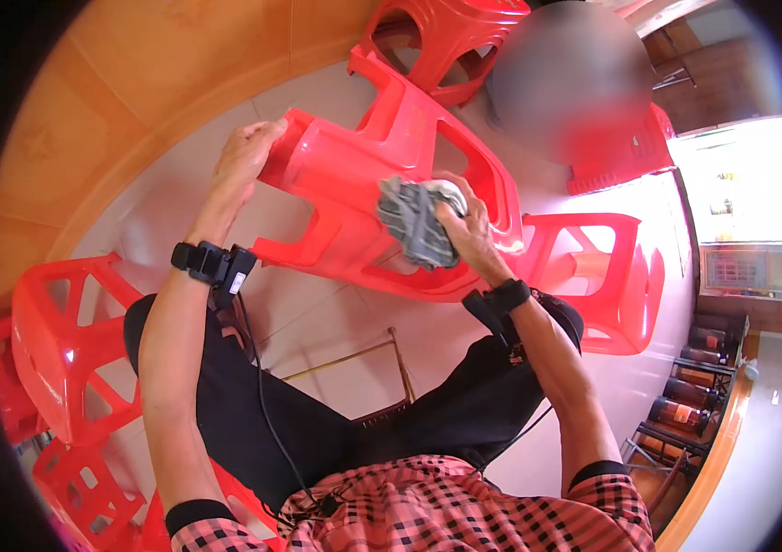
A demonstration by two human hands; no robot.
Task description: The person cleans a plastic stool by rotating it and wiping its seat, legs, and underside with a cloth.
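A red plastic stool (345,166) lies tilted on its side in front of my knees. My left hand (248,156) is closed around the end of one of its legs at the upper left. In my right hand (469,221) is a bunched grey cloth (414,221) with pale stripes, pressed against the stool near its openwork side. The cloth hides part of the stool and some of my right fingers.
Red stools stand around me: one at the left (69,340), one at the right (607,276), one at the top (441,41). A blurred round shape (570,83) is at the upper right. Shelves with dark jars (685,414) stand at the far right.
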